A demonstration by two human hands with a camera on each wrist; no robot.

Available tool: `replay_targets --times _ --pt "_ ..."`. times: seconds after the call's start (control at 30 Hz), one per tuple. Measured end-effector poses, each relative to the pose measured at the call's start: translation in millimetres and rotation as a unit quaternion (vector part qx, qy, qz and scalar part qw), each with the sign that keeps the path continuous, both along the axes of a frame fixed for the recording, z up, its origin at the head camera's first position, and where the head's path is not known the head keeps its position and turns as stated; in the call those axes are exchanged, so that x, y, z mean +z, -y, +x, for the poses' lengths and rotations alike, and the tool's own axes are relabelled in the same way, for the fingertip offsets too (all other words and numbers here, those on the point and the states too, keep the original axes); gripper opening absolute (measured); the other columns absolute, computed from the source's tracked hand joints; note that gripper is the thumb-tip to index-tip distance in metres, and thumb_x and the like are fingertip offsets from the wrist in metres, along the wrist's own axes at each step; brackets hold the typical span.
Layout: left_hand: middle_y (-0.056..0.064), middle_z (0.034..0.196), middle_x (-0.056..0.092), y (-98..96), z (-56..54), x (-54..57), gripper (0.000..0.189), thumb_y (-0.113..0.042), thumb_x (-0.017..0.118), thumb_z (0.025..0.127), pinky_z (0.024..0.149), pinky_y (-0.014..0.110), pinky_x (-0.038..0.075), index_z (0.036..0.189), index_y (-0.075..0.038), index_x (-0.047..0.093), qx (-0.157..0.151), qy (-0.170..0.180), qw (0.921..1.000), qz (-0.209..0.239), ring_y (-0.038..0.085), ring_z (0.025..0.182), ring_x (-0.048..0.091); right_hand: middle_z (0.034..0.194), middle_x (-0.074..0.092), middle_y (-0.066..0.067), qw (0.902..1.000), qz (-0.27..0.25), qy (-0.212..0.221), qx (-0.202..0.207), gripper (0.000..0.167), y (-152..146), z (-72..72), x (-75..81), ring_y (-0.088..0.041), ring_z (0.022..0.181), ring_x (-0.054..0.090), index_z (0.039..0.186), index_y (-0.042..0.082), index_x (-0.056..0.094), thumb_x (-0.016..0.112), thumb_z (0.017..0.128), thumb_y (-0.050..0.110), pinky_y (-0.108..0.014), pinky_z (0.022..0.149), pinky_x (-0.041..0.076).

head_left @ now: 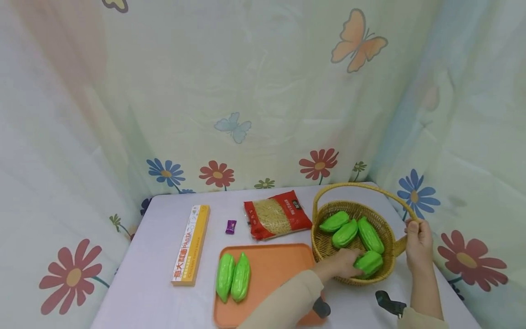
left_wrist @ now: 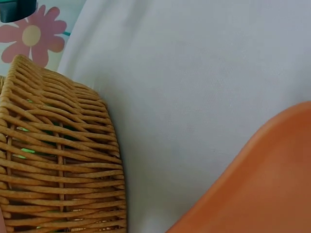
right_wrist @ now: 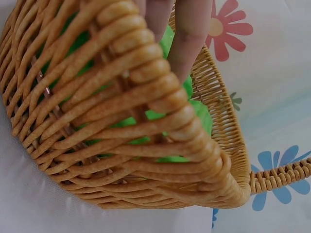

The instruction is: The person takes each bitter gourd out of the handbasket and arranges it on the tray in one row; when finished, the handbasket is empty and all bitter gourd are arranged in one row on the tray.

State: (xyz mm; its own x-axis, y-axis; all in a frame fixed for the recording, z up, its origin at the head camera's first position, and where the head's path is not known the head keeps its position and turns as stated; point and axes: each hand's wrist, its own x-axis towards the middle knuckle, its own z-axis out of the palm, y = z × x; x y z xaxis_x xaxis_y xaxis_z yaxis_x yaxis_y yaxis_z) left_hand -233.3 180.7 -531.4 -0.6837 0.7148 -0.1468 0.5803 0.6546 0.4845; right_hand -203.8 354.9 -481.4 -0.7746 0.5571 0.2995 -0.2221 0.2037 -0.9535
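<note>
My left hand (head_left: 344, 263) reaches over the near rim of a round wicker basket (head_left: 386, 274) and grips a ridged green bitter melon (head_left: 370, 263) inside it; some fingers are hidden. Three more bitter melons lie in the basket, one of them (head_left: 370, 235) along the right side. Raised at the basket's right, my right hand (head_left: 420, 240) holds the arched handle (head_left: 357, 184), thumb over it. In the right wrist view, fingers (right_wrist: 187, 39) of the left hand dip behind the woven rim. Only the basket's outer wall (left_wrist: 63, 160) shows in the left wrist view, without either hand's grip.
An orange tray (head_left: 273, 269) carries two bitter melons (head_left: 232, 277) at its left. Behind it lie a red noodle bag (head_left: 279, 215) and a small purple wrapped candy (head_left: 231, 227). A yellow-and-white pasta box (head_left: 191, 245) lies farther left. Printed curtains (head_left: 263, 91) surround the white table.
</note>
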Motion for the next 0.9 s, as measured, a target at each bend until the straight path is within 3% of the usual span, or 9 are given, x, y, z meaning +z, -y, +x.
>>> replay_targets --times 0.27,0.53,0.77,0.9 --pt "-0.011 0.12 0.053 9.3 -2.8 3.4 0.052 -0.034 0.063 0.085 0.077 0.011 0.039 0.132 -0.02 0.045 0.012 0.023 0.9974 0.067 -0.001 0.106 0.049 0.086 0.038 -0.002 0.9998 -0.016 -0.003 0.007 0.015 2 0.3 2.6 -0.011 0.082 0.036 0.096 0.015 0.048 0.035 0.097 0.021 -0.014 0.069 0.031" --pt "-0.008 0.124 0.052 37.6 1.4 16.4 0.052 -0.034 0.062 0.086 0.082 0.015 0.04 0.133 -0.017 0.044 0.025 0.046 0.9842 0.169 0.003 0.111 0.048 0.083 0.038 0.002 0.9996 0.024 0.013 -0.012 0.015 2 1.0 0.0 -0.008 0.078 0.036 0.095 0.019 0.047 0.033 0.097 0.024 -0.014 0.066 0.03" --pt "-0.009 0.123 0.052 56.2 5.9 26.2 0.052 -0.034 0.063 0.086 0.081 0.015 0.041 0.132 -0.019 0.045 0.04 0.048 0.9786 0.196 0.002 0.108 0.049 0.08 0.039 0.001 0.9997 -0.016 -0.011 -0.012 0.014 1 -0.7 1.3 -0.01 0.074 0.035 0.091 0.018 0.049 0.037 0.096 0.021 -0.013 0.063 0.029" --pt "-0.007 0.123 0.053 71.2 7.9 24.7 0.051 -0.033 0.063 0.085 0.081 0.017 0.042 0.131 -0.02 0.046 0.053 0.038 0.9754 0.211 0.003 0.107 0.049 0.079 0.039 0.001 0.9994 -0.028 -0.02 -0.006 0.013 3 -3.5 -1.0 -0.01 0.073 0.034 0.09 0.018 0.05 0.038 0.096 0.019 -0.014 0.06 0.029"
